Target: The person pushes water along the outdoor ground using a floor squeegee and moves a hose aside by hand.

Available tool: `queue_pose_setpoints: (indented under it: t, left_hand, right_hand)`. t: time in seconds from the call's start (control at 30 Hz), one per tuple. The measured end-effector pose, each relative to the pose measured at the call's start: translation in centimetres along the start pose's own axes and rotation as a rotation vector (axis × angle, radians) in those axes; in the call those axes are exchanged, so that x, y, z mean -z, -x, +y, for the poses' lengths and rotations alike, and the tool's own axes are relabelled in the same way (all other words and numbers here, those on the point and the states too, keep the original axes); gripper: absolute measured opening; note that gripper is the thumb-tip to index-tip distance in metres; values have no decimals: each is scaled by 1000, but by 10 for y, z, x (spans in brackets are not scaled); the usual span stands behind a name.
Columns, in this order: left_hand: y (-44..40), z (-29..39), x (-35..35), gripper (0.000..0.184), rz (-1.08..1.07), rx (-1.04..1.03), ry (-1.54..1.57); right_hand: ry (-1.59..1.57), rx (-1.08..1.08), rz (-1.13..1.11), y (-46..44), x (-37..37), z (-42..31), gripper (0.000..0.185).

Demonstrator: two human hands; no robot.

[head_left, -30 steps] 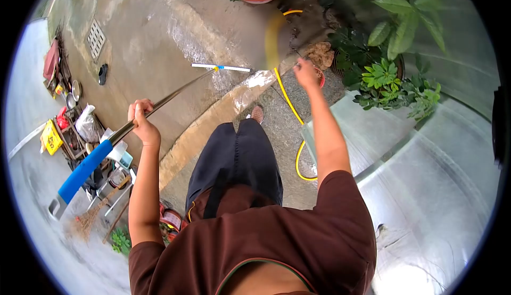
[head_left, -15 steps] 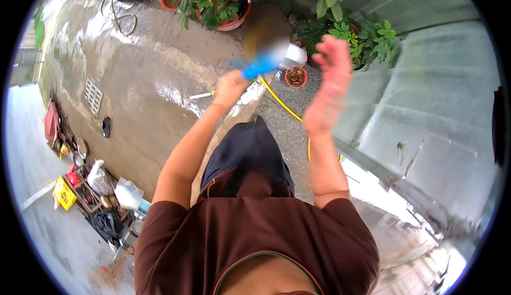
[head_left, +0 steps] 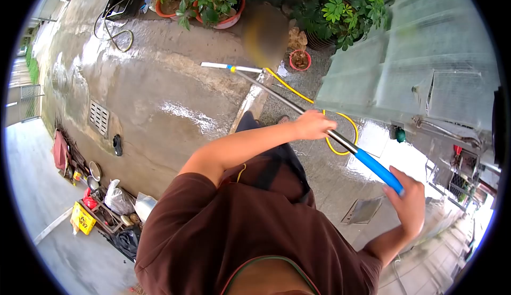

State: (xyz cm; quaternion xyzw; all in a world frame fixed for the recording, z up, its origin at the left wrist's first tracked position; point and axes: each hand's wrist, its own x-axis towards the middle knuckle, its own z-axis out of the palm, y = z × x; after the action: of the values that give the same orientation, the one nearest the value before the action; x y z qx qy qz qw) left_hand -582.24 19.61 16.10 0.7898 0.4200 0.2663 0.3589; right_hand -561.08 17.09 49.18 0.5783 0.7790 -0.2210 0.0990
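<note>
A long-handled floor squeegee slants across in front of me, with a metal shaft, a blue grip and a thin white head joined by a yellow piece. The head lies out over the wet concrete at the upper middle. My left hand is closed round the metal shaft. At the other end, my right hand holds the tip of the blue grip between thumb and fingers. A yellow hose runs along the ground beneath the shaft and curls below my left hand.
Potted plants and a small red pot stand at the top. A drain grate and a dark shoe are on the left. Bags and a rack sit at lower left. A greenish panel wall rises on the right.
The squeegee has swung from pointing away, seen end-on, to slanting down right. My left hand moved from the blue grip to the shaft; my raised right hand came down onto the grip's end.
</note>
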Motion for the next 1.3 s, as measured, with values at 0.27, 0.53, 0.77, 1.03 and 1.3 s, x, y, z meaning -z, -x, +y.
queue_pose_setpoints:
  t: [0.27,0.53,0.77,1.03,1.3]
  left_hand:
    - [-59,-14,-4,13,233,-253,22]
    - [-72,-121,13,21,150,-81,-239]
    - [-72,-237,31,28,38,321,-436]
    - [-45,-278,-36,26,-122,421,-486]
    - [24,-228,-60,12,-346,196,-448]
  right_hand:
    - [54,-65,200,29,-48,0,51]
    - [-352,-167,109,-67,-140,11,41]
    - [-144,-58,188,-190,-230,-24,52]
    - [-102,-77,-61,-192,-316,10,68]
    - [-455,-66,-198,-93,-341,15,75]
